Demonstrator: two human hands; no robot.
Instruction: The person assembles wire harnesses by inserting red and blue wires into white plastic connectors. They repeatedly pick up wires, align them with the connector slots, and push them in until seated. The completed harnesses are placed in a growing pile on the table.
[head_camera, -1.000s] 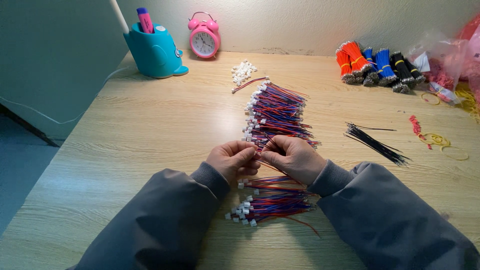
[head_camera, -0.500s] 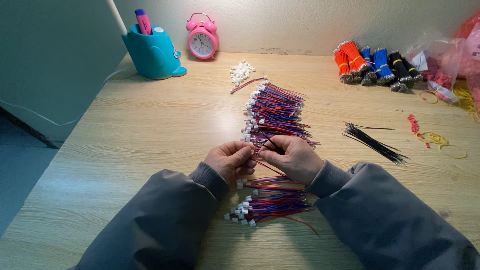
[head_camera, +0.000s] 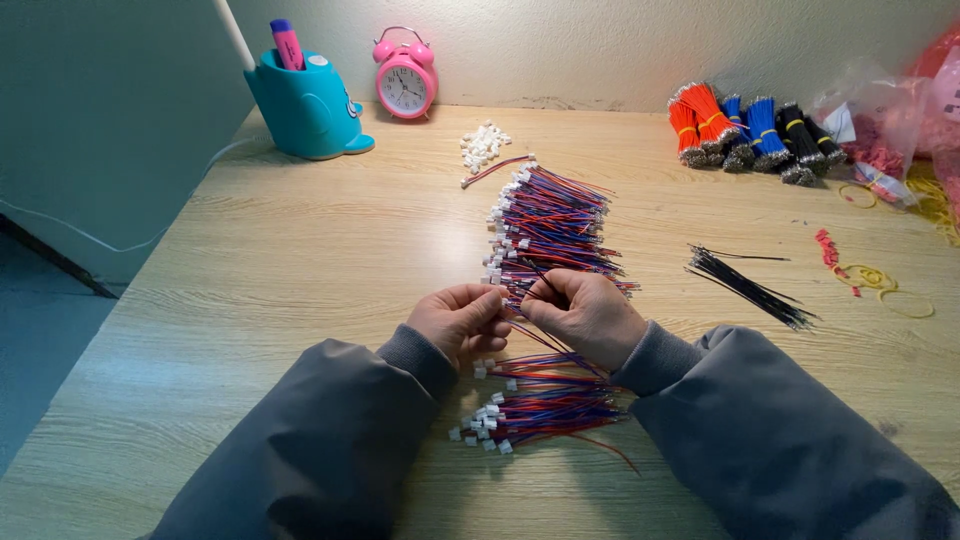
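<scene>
Left hand (head_camera: 460, 320) and right hand (head_camera: 585, 312) met at table (head_camera: 280, 260) centre, fingers of both closed, pinching thin red-blue wire (head_camera: 515, 296) between them. Big wire pile (head_camera: 550, 225) just beyond hands; smaller pile (head_camera: 545, 400) near, between sleeves. Black wires (head_camera: 745, 285) right.
</scene>
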